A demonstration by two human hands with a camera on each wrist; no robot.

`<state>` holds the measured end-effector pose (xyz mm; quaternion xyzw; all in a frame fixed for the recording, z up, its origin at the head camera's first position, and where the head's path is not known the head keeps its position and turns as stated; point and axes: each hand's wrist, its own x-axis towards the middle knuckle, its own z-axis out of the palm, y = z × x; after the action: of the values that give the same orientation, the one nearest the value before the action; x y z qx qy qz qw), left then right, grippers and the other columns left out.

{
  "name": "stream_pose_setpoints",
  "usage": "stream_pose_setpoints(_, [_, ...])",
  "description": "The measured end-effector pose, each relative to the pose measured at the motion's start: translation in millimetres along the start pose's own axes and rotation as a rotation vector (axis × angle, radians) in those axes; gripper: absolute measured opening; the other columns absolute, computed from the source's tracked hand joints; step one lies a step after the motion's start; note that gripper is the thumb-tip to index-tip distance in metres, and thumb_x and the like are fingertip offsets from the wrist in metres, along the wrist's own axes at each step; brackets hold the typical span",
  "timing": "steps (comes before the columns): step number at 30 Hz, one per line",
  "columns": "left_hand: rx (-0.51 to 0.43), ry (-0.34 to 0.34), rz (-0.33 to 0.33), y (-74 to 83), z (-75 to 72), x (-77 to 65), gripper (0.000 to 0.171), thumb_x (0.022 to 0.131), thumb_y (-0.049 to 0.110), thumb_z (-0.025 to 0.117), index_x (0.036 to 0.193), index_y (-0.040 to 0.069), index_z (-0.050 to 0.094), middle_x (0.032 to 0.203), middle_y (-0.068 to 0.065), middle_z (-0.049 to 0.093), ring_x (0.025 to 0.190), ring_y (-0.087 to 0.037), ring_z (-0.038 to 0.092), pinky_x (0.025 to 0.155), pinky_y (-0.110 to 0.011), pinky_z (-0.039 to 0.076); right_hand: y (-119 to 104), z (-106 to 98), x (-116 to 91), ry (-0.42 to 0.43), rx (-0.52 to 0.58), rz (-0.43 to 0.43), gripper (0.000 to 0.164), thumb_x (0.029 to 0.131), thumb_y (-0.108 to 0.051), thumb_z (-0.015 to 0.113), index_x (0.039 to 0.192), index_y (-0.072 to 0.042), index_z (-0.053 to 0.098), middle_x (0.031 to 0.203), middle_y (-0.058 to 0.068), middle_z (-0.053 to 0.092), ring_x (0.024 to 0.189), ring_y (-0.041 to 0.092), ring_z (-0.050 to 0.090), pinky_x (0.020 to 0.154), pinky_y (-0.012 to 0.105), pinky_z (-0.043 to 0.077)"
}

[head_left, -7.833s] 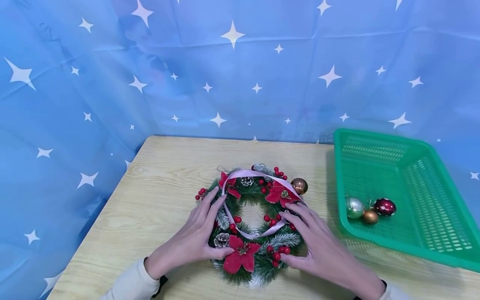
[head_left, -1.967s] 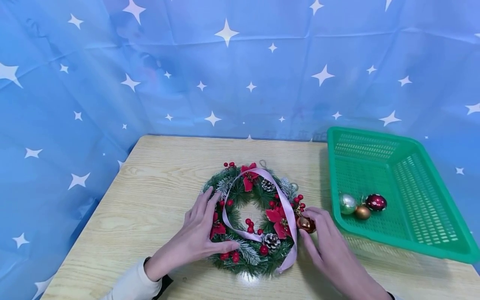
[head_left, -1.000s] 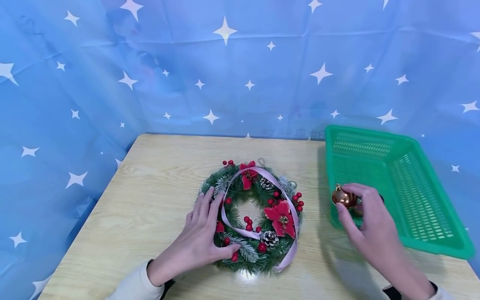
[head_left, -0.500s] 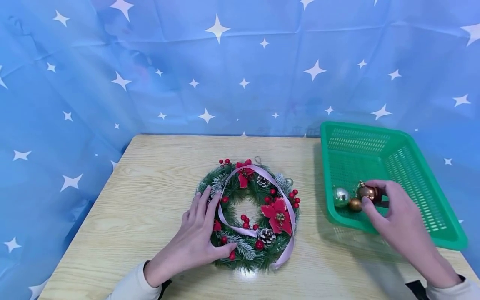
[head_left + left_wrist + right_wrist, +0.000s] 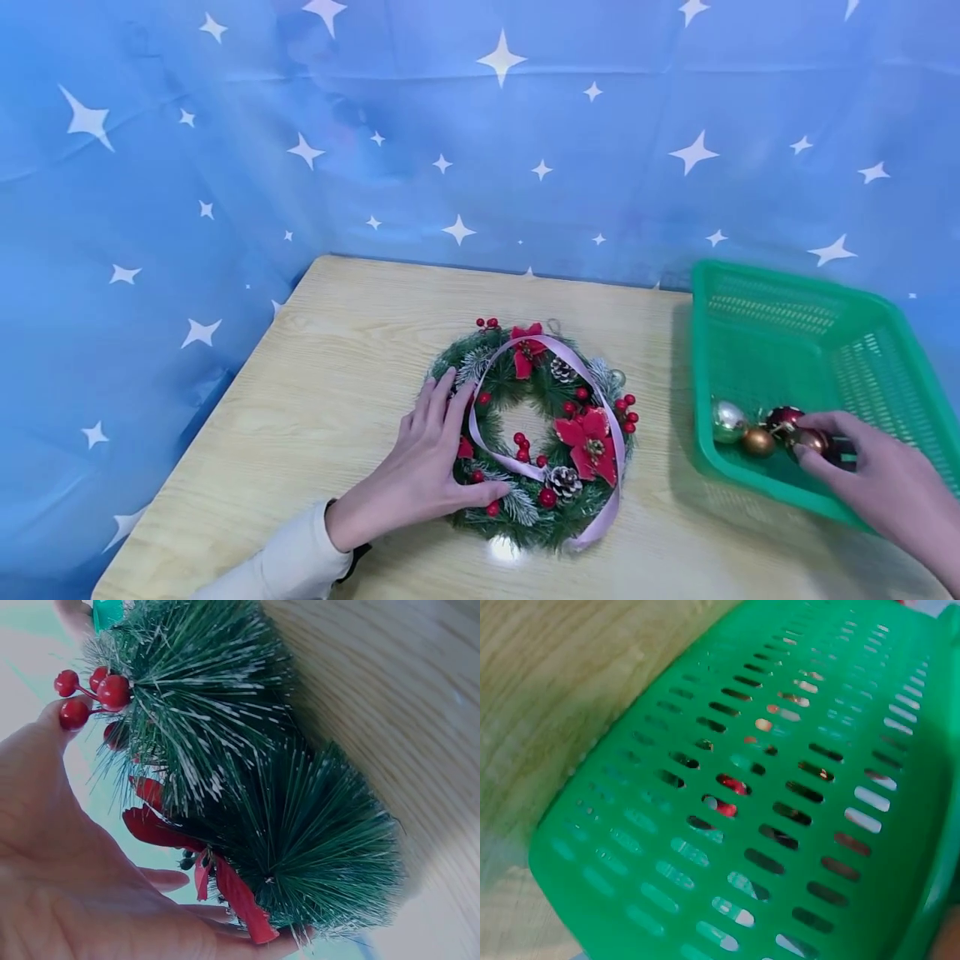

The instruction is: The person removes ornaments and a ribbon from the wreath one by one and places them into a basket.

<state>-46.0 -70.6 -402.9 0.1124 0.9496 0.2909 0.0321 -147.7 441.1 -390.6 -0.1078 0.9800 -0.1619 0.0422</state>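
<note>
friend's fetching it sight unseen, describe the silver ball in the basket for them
Find the green basket on the right of the table. Inside, near its front left corner, the silver ball is the leftmost one, beside a small copper ball. Its neighbours are copper or dark red; it alone is pale and silvery.

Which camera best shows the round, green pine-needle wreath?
The head view: the wreath appears almost whole, the left hand covering part. The left wrist view shows one section close up; the right wrist view shows nothing recognisable.
</note>
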Motion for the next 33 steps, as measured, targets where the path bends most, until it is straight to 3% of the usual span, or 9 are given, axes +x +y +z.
stream_pose_setpoints(3, [-0.002, 0.000, 0.004, 3.1, 0.8, 1.3, 0.129, 0.086, 0.075, 0.080, 0.177, 0.014, 0.011, 0.181, -0.020, 0.001, 0.161, -0.056, 0.002, 0.115, -0.084, 0.019, 9, 0, -3, -0.081, -0.009, 0.027, 0.038, 0.100, -0.015, 0.078, 0.124, 0.012, 0.065, 0.111, 0.037, 0.067, 0.076, 0.048, 0.063, 0.056, 0.050, 0.050])
stream_pose_setpoints(5, [-0.001, 0.007, 0.001, 3.8, 0.7, 0.9, 0.128, 0.086, 0.073, 0.081, 0.176, 0.013, 0.014, 0.180, -0.021, 0.003, 0.160, -0.059, 0.005, 0.114, -0.084, 0.020, 11, 0, -1, -0.139, -0.008, 0.029, 0.038, 0.101, -0.015, 0.078, 0.123, 0.013, 0.066, 0.113, 0.039, 0.066, 0.092, 0.057, 0.065, 0.062, 0.058, 0.054])
stream_pose_setpoints(11, [0.009, -0.004, -0.018, 4.2, -2.5, 0.3, 0.126, 0.086, 0.071, 0.082, 0.176, 0.015, 0.014, 0.180, -0.021, 0.004, 0.160, -0.059, 0.006, 0.113, -0.085, 0.022, 12, -2, 11, -0.216, -0.008, 0.016, 0.036, 0.101, -0.019, 0.078, 0.123, 0.008, 0.068, 0.113, 0.036, 0.068, 0.100, 0.061, 0.064, 0.067, 0.063, 0.055])
stream_pose_setpoints(20, [0.016, -0.048, -0.031, 2.7, -6.1, 0.9, 0.127, 0.084, 0.069, 0.084, 0.176, 0.016, 0.015, 0.181, -0.019, 0.003, 0.161, -0.057, 0.001, 0.113, -0.085, 0.021, 12, -3, 14, -0.307, 0.021, -0.001, 0.034, 0.105, -0.022, 0.075, 0.124, 0.005, 0.068, 0.111, 0.029, 0.073, 0.104, 0.060, 0.066, 0.074, 0.064, 0.055])
stream_pose_setpoints(27, [0.009, -0.016, -0.039, 7.6, -5.1, 0.1, 0.128, 0.084, 0.072, 0.084, 0.176, 0.013, 0.017, 0.181, -0.019, 0.001, 0.162, -0.055, -0.001, 0.115, -0.085, 0.019, 12, -8, 20, -0.343, 0.057, -0.053, 0.037, 0.107, -0.023, 0.073, 0.128, 0.007, 0.067, 0.108, 0.016, 0.074, 0.098, 0.045, 0.070, 0.074, 0.058, 0.057])
stream_pose_setpoints(33, [-0.009, -0.002, -0.031, 14.5, 1.8, 0.8, 0.127, 0.087, 0.076, 0.078, 0.176, 0.011, 0.016, 0.181, -0.021, -0.001, 0.162, -0.055, -0.006, 0.115, -0.085, 0.015, 13, -13, 17, -0.372, 0.049, -0.024, 0.037, 0.109, -0.025, 0.071, 0.127, 0.007, 0.066, 0.106, 0.015, 0.073, 0.093, 0.041, 0.070, 0.071, 0.054, 0.057])
